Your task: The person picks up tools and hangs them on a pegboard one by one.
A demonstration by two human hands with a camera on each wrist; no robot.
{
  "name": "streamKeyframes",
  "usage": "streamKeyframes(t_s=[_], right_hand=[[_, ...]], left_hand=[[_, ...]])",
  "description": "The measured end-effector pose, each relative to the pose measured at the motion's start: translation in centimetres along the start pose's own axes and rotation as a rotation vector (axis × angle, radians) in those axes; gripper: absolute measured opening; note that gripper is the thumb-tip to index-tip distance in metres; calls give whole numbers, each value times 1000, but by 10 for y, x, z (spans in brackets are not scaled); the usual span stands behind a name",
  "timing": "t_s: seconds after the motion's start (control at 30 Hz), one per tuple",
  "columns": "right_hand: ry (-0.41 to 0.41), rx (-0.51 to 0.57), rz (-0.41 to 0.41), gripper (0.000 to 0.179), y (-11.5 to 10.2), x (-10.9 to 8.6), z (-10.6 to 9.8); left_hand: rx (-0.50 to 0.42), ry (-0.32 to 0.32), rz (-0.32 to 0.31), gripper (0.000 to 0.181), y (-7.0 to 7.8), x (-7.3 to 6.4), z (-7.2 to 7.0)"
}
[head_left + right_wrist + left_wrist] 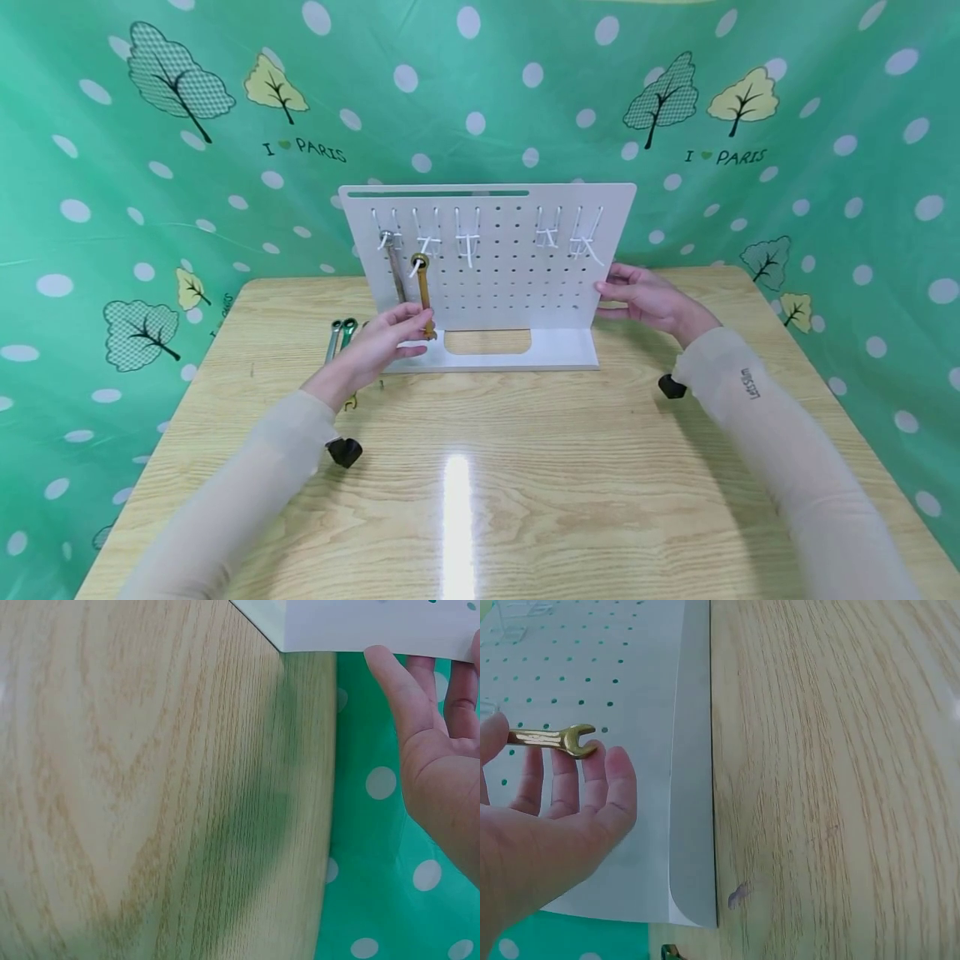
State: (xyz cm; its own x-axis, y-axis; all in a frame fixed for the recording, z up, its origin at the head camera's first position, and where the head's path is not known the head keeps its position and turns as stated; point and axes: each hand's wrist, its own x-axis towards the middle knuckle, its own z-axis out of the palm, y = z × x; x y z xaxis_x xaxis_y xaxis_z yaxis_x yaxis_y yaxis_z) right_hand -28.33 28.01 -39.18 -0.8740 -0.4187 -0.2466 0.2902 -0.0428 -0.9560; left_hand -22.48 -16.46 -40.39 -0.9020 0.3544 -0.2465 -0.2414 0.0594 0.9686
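A gold combination wrench [423,292] hangs by its ring end on a white hook of the pegboard [517,287]. My left hand [385,336] pinches its lower shank between thumb and fingers; the open-ended jaw [579,740] sticks out past the fingers in the left wrist view. Left of it, a silver wrench [396,271] hangs on another hook. My right hand [651,300] holds the pegboard's right edge, thumb at the front and fingers reaching behind. In the right wrist view the thumb [394,682] meets the white panel's edge [352,637].
Several more wrenches [347,329] lie on the wooden table [570,483] left of the board, partly hidden by my left hand. White hooks [547,237] without tools line the board's upper part. A green dotted curtain [480,92] hangs behind the table.
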Motion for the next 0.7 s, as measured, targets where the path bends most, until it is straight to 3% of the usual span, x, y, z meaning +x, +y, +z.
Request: streamKeyframes(t_s=[0.23, 0.7], right_hand=[[0, -9, -1, 47, -1, 0, 0], [-17, -16, -8, 46, 2, 2, -5]], left_hand=[[-10, 32, 0, 61, 0, 8, 1], [-84, 165, -25, 62, -2, 14, 9]])
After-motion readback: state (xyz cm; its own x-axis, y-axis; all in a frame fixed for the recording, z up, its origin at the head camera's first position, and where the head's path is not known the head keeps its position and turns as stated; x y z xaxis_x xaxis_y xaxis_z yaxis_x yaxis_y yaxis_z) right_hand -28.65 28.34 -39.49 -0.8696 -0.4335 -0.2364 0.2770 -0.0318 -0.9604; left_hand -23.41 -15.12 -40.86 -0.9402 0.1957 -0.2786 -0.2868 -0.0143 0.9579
